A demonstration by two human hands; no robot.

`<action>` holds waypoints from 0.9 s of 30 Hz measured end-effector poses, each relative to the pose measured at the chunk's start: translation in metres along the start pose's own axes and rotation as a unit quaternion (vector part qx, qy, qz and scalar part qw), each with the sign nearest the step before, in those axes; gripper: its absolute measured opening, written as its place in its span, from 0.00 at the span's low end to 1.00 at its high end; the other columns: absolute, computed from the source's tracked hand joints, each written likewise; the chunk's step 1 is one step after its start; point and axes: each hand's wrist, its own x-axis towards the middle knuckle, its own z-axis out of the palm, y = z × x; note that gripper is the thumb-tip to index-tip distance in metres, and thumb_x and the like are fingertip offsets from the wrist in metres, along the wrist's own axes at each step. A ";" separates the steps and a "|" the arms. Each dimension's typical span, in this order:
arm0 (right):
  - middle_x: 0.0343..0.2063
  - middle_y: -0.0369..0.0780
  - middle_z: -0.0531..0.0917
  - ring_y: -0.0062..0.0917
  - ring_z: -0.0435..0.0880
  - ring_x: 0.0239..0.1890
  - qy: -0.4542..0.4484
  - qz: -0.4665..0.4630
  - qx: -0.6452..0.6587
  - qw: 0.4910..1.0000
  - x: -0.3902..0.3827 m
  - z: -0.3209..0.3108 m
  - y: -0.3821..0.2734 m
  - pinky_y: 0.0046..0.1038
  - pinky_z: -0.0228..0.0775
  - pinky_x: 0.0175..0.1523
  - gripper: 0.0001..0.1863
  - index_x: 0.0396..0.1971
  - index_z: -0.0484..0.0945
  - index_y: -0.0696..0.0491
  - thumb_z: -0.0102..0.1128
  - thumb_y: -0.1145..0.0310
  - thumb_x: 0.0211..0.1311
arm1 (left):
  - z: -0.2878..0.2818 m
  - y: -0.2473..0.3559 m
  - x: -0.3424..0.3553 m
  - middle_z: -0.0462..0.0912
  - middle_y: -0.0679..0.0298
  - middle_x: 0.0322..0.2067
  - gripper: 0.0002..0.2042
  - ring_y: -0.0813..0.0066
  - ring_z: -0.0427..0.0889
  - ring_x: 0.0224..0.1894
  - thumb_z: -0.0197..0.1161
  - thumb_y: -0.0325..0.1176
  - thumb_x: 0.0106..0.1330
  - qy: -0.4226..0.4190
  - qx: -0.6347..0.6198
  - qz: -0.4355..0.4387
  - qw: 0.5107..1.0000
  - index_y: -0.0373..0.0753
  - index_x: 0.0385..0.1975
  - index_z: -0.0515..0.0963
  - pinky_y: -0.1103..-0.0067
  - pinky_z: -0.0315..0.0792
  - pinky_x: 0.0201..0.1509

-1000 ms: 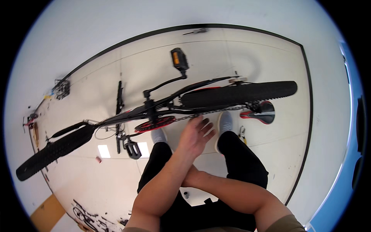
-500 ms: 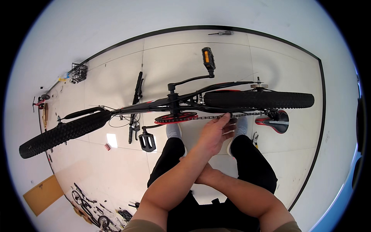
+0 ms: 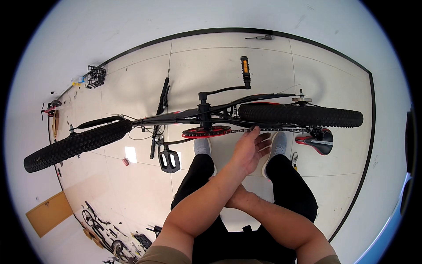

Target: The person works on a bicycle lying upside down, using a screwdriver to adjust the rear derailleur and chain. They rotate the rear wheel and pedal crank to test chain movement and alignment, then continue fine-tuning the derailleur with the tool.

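Note:
An upside-down bicycle with a black frame stretches across the view, its rear wheel (image 3: 303,115) at the right and its front wheel (image 3: 79,145) at the left. My left hand (image 3: 249,153) is palm up at the chain (image 3: 239,130), between the red-rimmed chainring (image 3: 206,131) and the rear wheel. Its thumb tip meets the chain, while the other fingers are spread and loosely bent. Under my left forearm lies my right hand (image 3: 239,197), its fingers mostly hidden. The near pedal (image 3: 169,160) hangs left of my legs; the far pedal (image 3: 245,70) is beyond the frame.
The saddle (image 3: 320,141) and handlebar (image 3: 159,119) are down by the floor. Pliers (image 3: 294,161) lie beside my right foot, and a screwdriver (image 3: 263,38) lies at the far edge. A black basket (image 3: 96,76) stands far left; several bike parts (image 3: 101,226) are at lower left.
My left hand has slid slightly left along the chain, toward the chainring. The whole bicycle has shifted a little to the right in the view. My right hand stays under the left forearm.

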 end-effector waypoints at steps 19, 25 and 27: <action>0.41 0.47 0.82 0.43 0.79 0.49 -0.064 0.023 0.038 0.997 0.003 -0.003 0.000 0.44 0.70 0.57 0.11 0.37 0.79 0.54 0.61 0.61 0.62 | -0.007 0.002 0.001 0.80 0.56 0.49 0.16 0.62 0.78 0.48 0.50 0.49 0.80 0.023 0.010 0.038 0.999 0.42 0.52 0.66 0.62 0.73 0.52; 0.41 0.47 0.83 0.42 0.80 0.48 -0.065 0.024 0.022 0.997 0.003 -0.005 -0.002 0.43 0.70 0.56 0.11 0.36 0.80 0.54 0.61 0.61 0.62 | -0.005 0.002 0.000 0.80 0.58 0.48 0.15 0.62 0.78 0.47 0.50 0.48 0.80 0.023 0.022 0.018 0.999 0.43 0.50 0.67 0.62 0.74 0.51; 0.41 0.47 0.83 0.42 0.80 0.48 -0.060 0.026 0.026 0.997 0.002 -0.009 -0.004 0.43 0.70 0.57 0.12 0.36 0.79 0.54 0.61 0.61 0.62 | -0.006 0.001 0.001 0.80 0.58 0.48 0.14 0.62 0.78 0.47 0.50 0.48 0.80 0.035 0.024 0.027 0.999 0.44 0.50 0.67 0.62 0.74 0.51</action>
